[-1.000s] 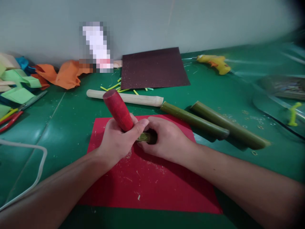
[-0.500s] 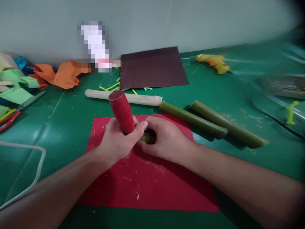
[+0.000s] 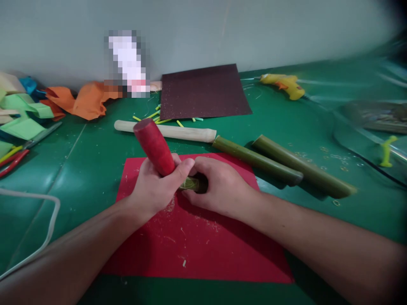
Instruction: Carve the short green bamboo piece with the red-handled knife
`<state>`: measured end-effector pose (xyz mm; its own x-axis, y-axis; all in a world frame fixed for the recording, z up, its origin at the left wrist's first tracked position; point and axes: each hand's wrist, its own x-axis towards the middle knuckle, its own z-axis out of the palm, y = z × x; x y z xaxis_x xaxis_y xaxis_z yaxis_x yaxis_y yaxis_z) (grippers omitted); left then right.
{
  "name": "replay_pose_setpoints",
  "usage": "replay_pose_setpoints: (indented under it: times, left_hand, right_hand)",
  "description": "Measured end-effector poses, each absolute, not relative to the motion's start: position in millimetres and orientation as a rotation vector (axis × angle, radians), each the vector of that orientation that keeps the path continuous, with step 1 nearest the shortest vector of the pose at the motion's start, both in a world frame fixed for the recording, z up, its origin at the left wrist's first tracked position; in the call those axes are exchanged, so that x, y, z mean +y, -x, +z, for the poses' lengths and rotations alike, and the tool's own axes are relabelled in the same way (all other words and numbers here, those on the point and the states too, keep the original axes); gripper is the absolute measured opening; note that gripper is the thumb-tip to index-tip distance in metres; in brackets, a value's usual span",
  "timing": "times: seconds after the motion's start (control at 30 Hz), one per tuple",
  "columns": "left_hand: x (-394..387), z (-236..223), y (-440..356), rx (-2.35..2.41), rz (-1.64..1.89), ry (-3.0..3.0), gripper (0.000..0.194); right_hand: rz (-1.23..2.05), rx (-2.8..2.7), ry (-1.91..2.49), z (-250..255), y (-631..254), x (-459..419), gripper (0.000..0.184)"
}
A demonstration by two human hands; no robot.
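Left hand: angling in from lower left, clamping around the red handle.
Red handle: pointing its butt up and left, slanting its long axis down toward the bamboo piece.
Right hand: arching, curling around the bamboo piece.
Bamboo piece: lying roughly sideways between both hands, over the red sheet.

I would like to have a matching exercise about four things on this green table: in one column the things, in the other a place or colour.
1. red handle
2. glue gun
3. red sheet
4. scratched bamboo piece

A. gripped by the right hand
B. spread beneath both hands
C. gripped by the left hand
D. yellow

Pairs: 1-C, 2-D, 3-B, 4-A
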<state>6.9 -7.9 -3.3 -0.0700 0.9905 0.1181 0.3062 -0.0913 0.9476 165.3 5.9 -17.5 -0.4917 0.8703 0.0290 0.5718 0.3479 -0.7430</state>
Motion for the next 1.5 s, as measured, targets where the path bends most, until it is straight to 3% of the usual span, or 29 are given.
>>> replay_pose_setpoints:
  times: [0.5,0.77,1.07,1.33,1.5]
  left_hand:
    - [-7,-8,-7,1.53,1.224,-1.432,0.024]
    - [-7,-4,-7,1.457,1.201,-1.44,0.034]
    - [-10,-12,-2,1.477,1.082,-1.55,0.03]
    - [-9,-10,-6,1.49,1.289,-1.441,0.023]
    - [-7,-5,-7,1.439,1.307,-1.371,0.03]
  right_hand:
    - [0.888,-2.195,1.268,-18,-164,6,0.016]
    - [0.934,-2.187,1.282,-18,-165,6,0.02]
    - [0.908,-2.186,1.232,-17,-165,6,0.012]
    - [0.88,-2.192,1.234,-20,-165,8,0.016]
    - [0.893,-2.189,1.268,-20,-165,6,0.018]
